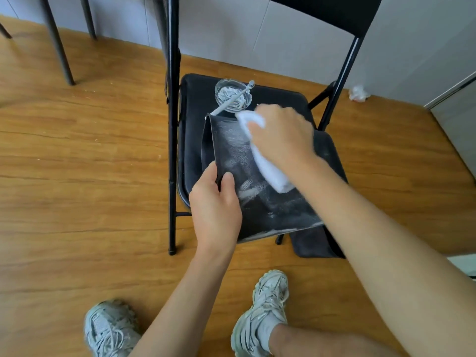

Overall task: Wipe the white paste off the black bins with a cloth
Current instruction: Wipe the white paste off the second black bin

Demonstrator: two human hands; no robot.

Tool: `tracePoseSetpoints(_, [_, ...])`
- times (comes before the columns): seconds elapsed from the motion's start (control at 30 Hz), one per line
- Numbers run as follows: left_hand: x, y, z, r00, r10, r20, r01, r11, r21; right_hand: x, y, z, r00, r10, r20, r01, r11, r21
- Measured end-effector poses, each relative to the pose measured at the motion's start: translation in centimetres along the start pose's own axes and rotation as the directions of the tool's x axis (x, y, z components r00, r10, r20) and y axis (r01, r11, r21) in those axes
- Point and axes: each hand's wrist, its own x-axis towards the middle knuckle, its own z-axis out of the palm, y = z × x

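Observation:
A black bin (260,202) lies tilted on its side over a black folding chair's seat (195,104), its upper face smeared with white paste. My left hand (215,204) grips the bin's left edge, thumb on top. My right hand (280,135) presses a folded white cloth (268,168) onto the far right part of that face. White streaks show below the cloth, toward the bin's near end.
A glass dish of white paste (233,95) with a white brush (231,100) across it sits at the back of the seat. A dark cloth (316,243) hangs off the seat's front right. A crumpled tissue (358,93) lies by the wall. My shoes (270,300) stand on the wooden floor.

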Motion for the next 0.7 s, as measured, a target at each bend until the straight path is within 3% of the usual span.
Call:
tracePoseSetpoints(0.13, [0.0, -0.1, 0.3, 1.000, 0.027, -0.016, -0.027, 0.999, -0.033, -1.2, 8.8, -0.6, 0.968, 0.243, -0.059, -0.246, 0.968, -0.051])
tracePoseSetpoints(0.27, [0.1, -0.2, 0.5, 1.000, 0.028, -0.014, -0.028, 1.000, -0.002, -2.1, 10.0, -0.4, 0.937, 0.337, -0.087, -0.344, 0.936, -0.076])
tracePoseSetpoints(0.33, [-0.1, 0.2, 0.4, 1.000, 0.004, -0.020, -0.004, 1.000, 0.012, -2.3, 8.0, -0.4, 0.951, 0.290, -0.107, -0.297, 0.953, -0.055])
tracePoseSetpoints(0.53, [-0.1, -0.5, 0.2, 1.000, -0.008, -0.009, 0.008, 1.000, 0.027, -2.7, -3.1, 0.7, 0.993, -0.040, -0.112, 0.050, 0.995, 0.086])
tracePoseSetpoints(0.7, [-0.2, 0.2, 0.4, 1.000, 0.027, -0.005, -0.027, 0.999, 0.037, -1.5, -0.9, 1.2, 0.987, -0.071, -0.146, 0.084, 0.993, 0.087])
